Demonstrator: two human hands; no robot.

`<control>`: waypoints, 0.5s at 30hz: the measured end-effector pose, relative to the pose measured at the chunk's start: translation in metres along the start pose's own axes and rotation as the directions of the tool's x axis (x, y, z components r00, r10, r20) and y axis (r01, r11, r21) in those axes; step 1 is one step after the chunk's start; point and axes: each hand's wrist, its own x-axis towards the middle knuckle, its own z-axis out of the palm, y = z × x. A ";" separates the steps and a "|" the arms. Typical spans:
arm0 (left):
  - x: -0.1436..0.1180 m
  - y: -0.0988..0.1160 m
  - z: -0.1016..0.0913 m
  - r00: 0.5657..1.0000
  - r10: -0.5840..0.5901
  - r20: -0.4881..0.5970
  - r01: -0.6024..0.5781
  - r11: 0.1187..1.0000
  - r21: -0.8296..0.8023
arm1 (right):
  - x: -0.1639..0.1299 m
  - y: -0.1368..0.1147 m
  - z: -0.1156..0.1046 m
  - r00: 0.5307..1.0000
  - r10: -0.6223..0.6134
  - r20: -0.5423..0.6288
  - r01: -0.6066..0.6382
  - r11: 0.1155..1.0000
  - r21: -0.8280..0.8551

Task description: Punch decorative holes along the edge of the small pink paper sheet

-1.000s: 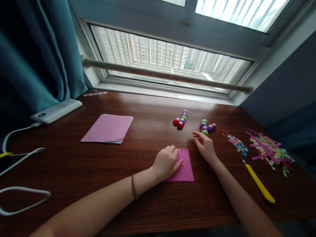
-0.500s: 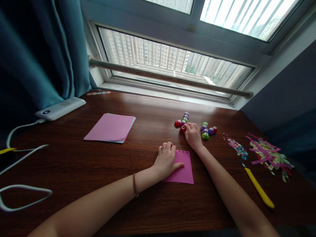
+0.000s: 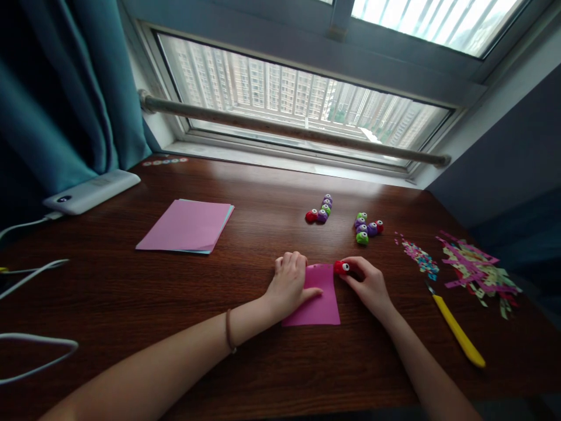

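Observation:
My left hand point(image 3: 289, 285) rests on a bright pink sheet of paper point(image 3: 322, 304), its fingers bent over the upper left part and its thumb stretched across the sheet, pinning it to the table. Between thumb and fingers, my right hand point(image 3: 366, 283) pinches a small red craft punch point(image 3: 340, 268) with a white eye-like top. That punch is at the sheet's upper right corner; whether the edge sits inside it I cannot tell. Beyond the hands stand a row of similar purple, green and red punches point(image 3: 322, 215) and a second cluster of them point(image 3: 363, 228).
A stack of pink and light blue paper point(image 3: 184, 227) lies at left. To the right are confetti bits point(image 3: 421, 258), a heap of paper strips point(image 3: 477, 269) and a yellow-handled craft knife point(image 3: 458, 330). A white power bank point(image 3: 94, 192) with a cable sits by the curtain.
My right hand has taken the red punch from the row and brought it nearer, to the pink sheet's upper right corner. My left hand stays on the sheet. The camera view has shifted slightly.

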 end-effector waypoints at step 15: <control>-0.001 -0.001 0.003 0.998 0.063 -0.012 -0.063 0.998 -0.009 | 0.002 -0.007 -0.008 0.992 -0.086 0.095 0.092 0.994 -0.058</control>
